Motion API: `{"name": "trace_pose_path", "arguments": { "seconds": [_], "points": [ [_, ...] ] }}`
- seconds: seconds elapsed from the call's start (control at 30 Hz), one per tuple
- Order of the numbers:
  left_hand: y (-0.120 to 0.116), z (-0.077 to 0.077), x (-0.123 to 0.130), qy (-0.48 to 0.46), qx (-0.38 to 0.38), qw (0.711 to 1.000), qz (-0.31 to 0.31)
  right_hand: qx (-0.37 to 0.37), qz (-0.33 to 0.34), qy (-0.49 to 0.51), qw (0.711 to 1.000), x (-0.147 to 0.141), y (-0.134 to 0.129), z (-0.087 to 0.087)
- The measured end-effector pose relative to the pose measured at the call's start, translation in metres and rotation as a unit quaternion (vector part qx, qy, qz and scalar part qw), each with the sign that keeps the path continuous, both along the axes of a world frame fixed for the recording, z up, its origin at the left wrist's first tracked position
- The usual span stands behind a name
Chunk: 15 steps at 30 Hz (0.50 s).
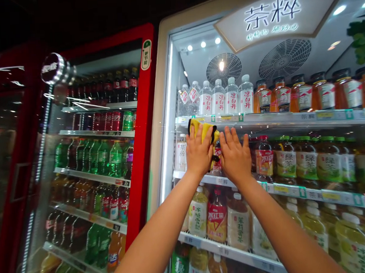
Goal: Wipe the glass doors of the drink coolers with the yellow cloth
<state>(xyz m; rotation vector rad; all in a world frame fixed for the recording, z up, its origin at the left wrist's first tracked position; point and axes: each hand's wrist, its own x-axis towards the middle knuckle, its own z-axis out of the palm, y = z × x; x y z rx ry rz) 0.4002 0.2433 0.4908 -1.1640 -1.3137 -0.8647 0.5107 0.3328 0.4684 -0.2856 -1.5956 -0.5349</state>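
Observation:
My left hand (199, 152) presses a yellow cloth with black edging (203, 128) against the glass door of the right-hand drinks fridge. Its fingers are spread over the cloth, which bunches out past the thumb side. Just to the right, my right hand (236, 156) is open against the same glass with fingers stretched upward and nothing in them. Behind the glass, clear water bottles (226, 99) line the shelf above my hands. A red-labelled bottle (216, 216) stands on the shelf below them.
A red-framed fridge (146, 114) stands to the left, with green bottles (102, 157) and cans inside. Beige framing (158, 85) borders the glass in front of me. A lit sign (274, 17) spans the top. Green-capped tea bottles (306, 158) fill the right side.

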Motion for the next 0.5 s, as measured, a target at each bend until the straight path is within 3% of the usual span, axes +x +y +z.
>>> {"name": "trace_pose_path", "arguments": {
  "seconds": [0.07, 0.13, 0.27, 0.37, 0.43, 0.5],
  "points": [
    [-0.009, 0.014, -0.013, -0.015, 0.007, 1.000, 0.006, -0.010, -0.013, 0.000, 1.000, -0.004, -0.004, -0.004],
    [-0.020, 0.011, -0.030, -0.028, 0.024, 0.999, 0.005, -0.019, -0.026, 0.003, 0.999, -0.008, -0.009, -0.010],
    [-0.032, -0.030, -0.054, -0.028, 0.060, 0.998, -0.020, -0.029, -0.041, 0.015, 0.999, -0.023, -0.018, -0.024],
    [-0.033, -0.055, -0.059, 0.013, 0.037, 0.999, -0.030, -0.020, -0.053, 0.019, 0.998, -0.041, -0.029, -0.032],
    [-0.034, -0.053, -0.061, 0.041, 0.009, 0.999, -0.029, -0.009, -0.056, 0.016, 0.998, -0.055, -0.037, -0.033],
    [-0.038, -0.038, -0.067, 0.057, -0.010, 0.998, -0.024, -0.007, -0.059, 0.017, 0.998, -0.069, -0.046, -0.032]
  ]
}}
